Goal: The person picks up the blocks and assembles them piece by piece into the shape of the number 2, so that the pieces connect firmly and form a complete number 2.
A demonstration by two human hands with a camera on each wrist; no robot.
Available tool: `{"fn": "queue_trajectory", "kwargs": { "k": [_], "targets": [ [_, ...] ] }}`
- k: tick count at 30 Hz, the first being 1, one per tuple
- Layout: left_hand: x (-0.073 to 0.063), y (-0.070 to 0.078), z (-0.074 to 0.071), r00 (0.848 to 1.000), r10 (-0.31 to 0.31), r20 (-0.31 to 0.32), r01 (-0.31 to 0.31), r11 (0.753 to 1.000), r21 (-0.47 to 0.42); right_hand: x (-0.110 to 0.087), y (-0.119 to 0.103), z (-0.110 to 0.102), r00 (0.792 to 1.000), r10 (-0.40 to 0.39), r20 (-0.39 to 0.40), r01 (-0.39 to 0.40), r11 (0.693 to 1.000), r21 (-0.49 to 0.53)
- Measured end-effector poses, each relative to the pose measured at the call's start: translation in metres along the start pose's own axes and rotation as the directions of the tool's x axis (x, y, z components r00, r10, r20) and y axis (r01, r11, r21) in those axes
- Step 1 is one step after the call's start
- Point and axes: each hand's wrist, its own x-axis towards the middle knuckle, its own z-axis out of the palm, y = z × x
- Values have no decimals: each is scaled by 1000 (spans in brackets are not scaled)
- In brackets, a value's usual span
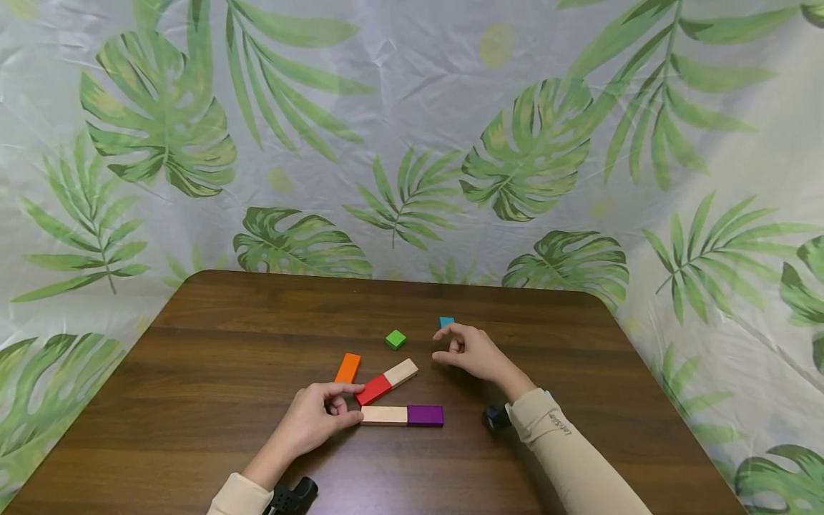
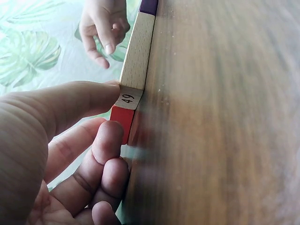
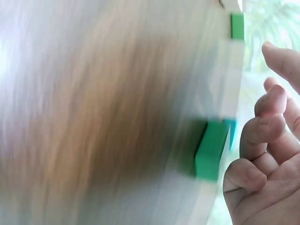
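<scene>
In the head view my left hand (image 1: 315,418) sits at the left ends of two two-coloured rows. Its index fingertip touches a red block (image 1: 373,390), and its thumb touches a plain wood block (image 1: 384,415). A "49" marks that plain block's end (image 2: 126,99) in the left wrist view. The red block meets another plain block (image 1: 401,373) on a slant; a purple block (image 1: 425,416) continues the nearer row. My right hand (image 1: 473,352) hovers with bent fingers, holding nothing. Near it are a blue block (image 1: 447,322) and a green block (image 3: 211,150), the latter hidden in the head view.
An orange block (image 1: 348,368) lies behind my left hand, and a light green block (image 1: 395,340) lies farther back. All rest on a dark wooden table (image 1: 193,400). A leaf-patterned cloth (image 1: 412,143) hangs behind its far edge.
</scene>
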Motion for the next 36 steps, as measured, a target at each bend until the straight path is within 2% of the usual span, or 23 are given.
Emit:
{"fn": "queue_trajectory", "kwargs": {
  "k": [4, 10, 15, 29, 36],
  "targets": [
    [0, 0, 0, 1000, 0, 4, 1, 1000, -4, -4, 15, -14, 998, 52, -19, -51, 998, 46],
    [-1, 0, -1, 1000, 1, 4, -1, 1000, -6, -9, 36, -26, 991, 133, -4, -131, 984, 122],
    [-1, 0, -1, 1000, -6, 3, 6, 1000, -9, -11, 46, -31, 988, 155, 7, -154, 972, 176],
    [0, 1, -1, 1000, 5, 8, -5, 1000, -4, -15, 54, -39, 983, 179, 41, -184, 962, 203],
    [0, 2, -1, 1000, 4, 8, -4, 1000, 0, -16, 52, -37, 981, 191, 28, -193, 964, 182]
  ]
}}
